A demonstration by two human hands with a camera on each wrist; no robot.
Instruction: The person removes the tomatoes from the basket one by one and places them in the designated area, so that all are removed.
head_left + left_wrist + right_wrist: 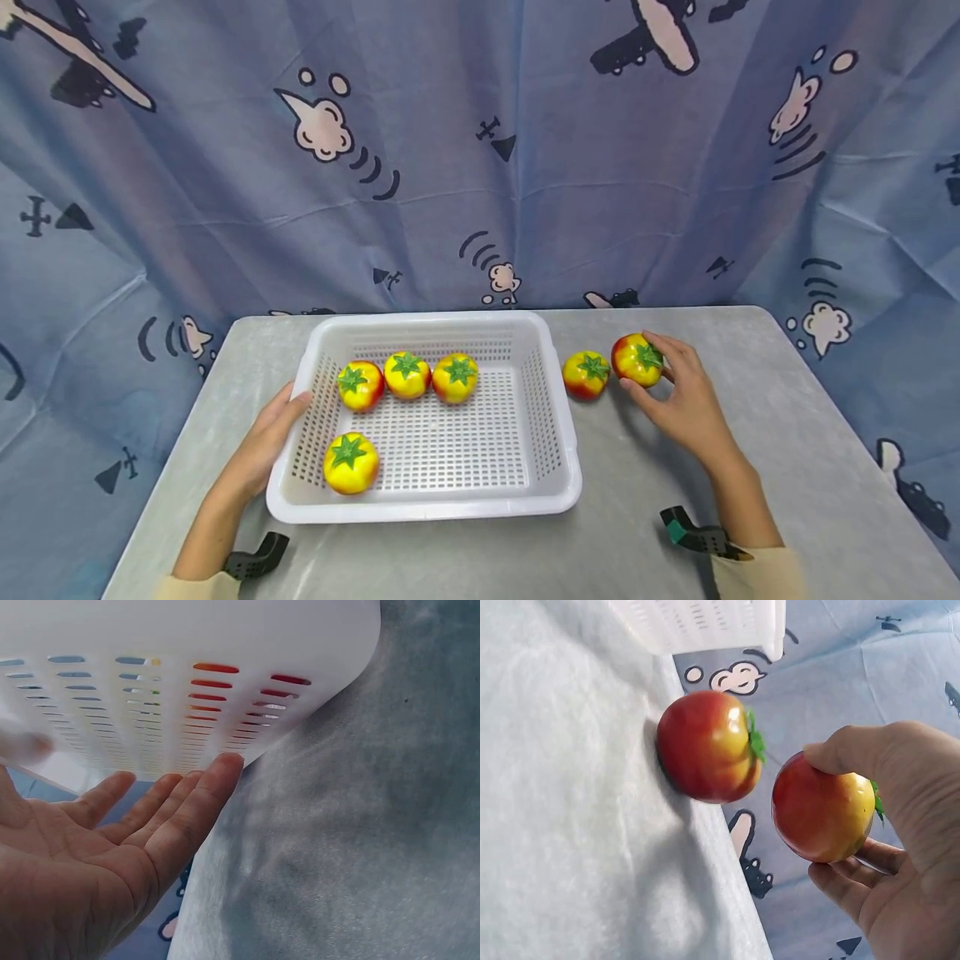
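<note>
A white plastic basket point(480, 506) with slotted walls stands on the table. My left hand point(262, 437) holds its left side, the thumb at the rim and the fingers point(199, 806) against the outer wall. Several red-and-yellow tomatoes with green star-shaped tops lie inside, three in a row point(407, 375) toward the back and one point(351, 463) at the front left. Right of the basket, my right hand point(686, 404) grips a tomato point(637, 360) between thumb and fingers; in the right wrist view this tomato point(821, 810) appears raised. Beside it another tomato point(586, 375) rests on the table.
The grey table point(810, 467) reaches to a blue patterned curtain point(450, 167) hanging behind it and at both sides. A dark band point(258, 557) sits on the left wrist, and another point(701, 533) on the right.
</note>
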